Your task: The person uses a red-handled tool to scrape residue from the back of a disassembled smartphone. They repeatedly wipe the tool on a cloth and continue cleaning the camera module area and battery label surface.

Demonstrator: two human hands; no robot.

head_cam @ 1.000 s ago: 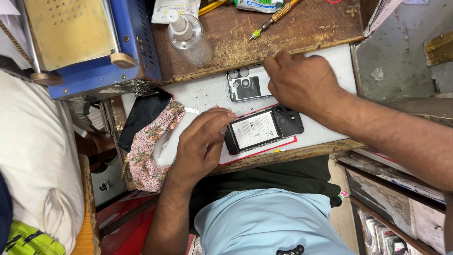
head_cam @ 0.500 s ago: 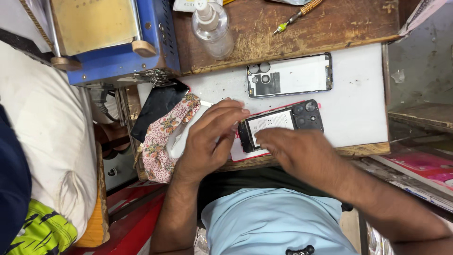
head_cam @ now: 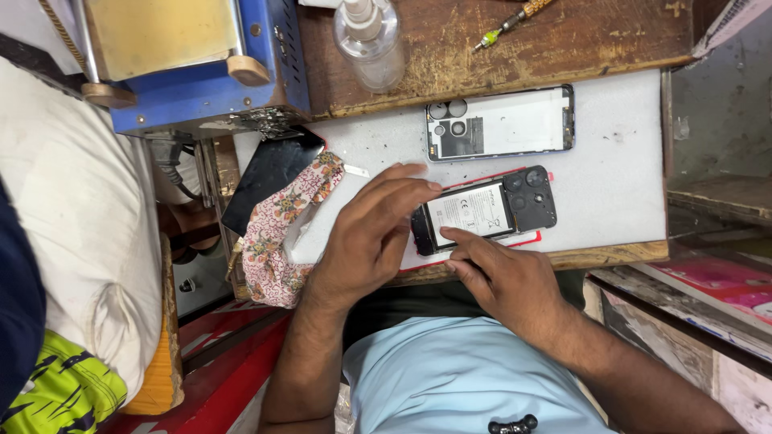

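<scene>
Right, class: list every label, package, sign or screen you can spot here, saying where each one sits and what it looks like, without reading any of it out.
Battery label: white rectangle with small dark print, on the opened black phone between the left hand and right hand.
Back cover: white inside, dark rim, beyond the phone on the white mat.
Clear pump bottle: on the wooden bench; no label visible.
No screen or sign shows.

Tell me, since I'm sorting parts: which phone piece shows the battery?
The black opened phone under both hands; the separate back cover above it shows only a white inside.
</scene>
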